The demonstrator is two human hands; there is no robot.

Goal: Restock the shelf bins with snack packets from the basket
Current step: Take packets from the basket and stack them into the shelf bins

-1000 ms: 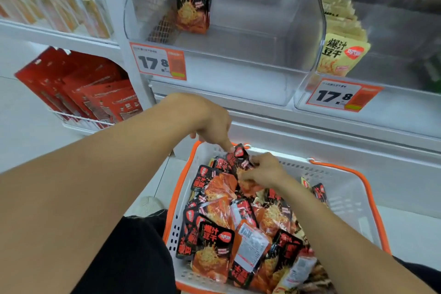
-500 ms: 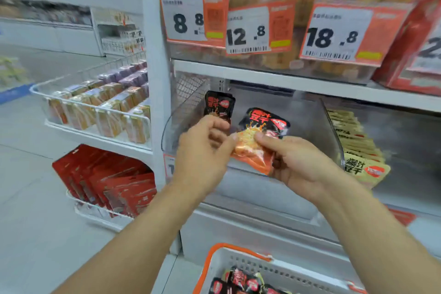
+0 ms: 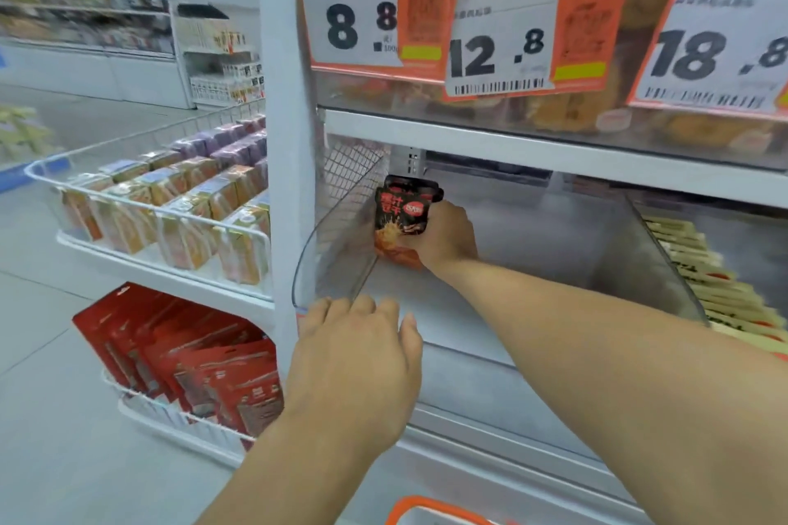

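Observation:
My right hand point(image 3: 445, 237) reaches deep into the clear shelf bin point(image 3: 469, 388) and grips a black-and-orange snack packet point(image 3: 398, 222), held upright at the bin's back left. Just behind it stands another packet of the same kind point(image 3: 415, 185), mostly hidden. My left hand point(image 3: 358, 358) is at the bin's front left corner with fingers stretched out over the rim, holding nothing. Only a piece of the orange basket rim point(image 3: 426, 507) shows at the bottom edge.
The neighbouring bin on the right holds a row of yellow packets point(image 3: 708, 294). Price tags point(image 3: 354, 13) hang from the shelf above. To the left are a wire tray of small boxes point(image 3: 170, 205) and red packets point(image 3: 192, 362) lower down, beside a white upright post point(image 3: 285, 141).
Both hands rose from the basket to the shelf with a packet. My left hand let go and dropped to the bin's front corner; my right hand carried the packet to the bin's back.

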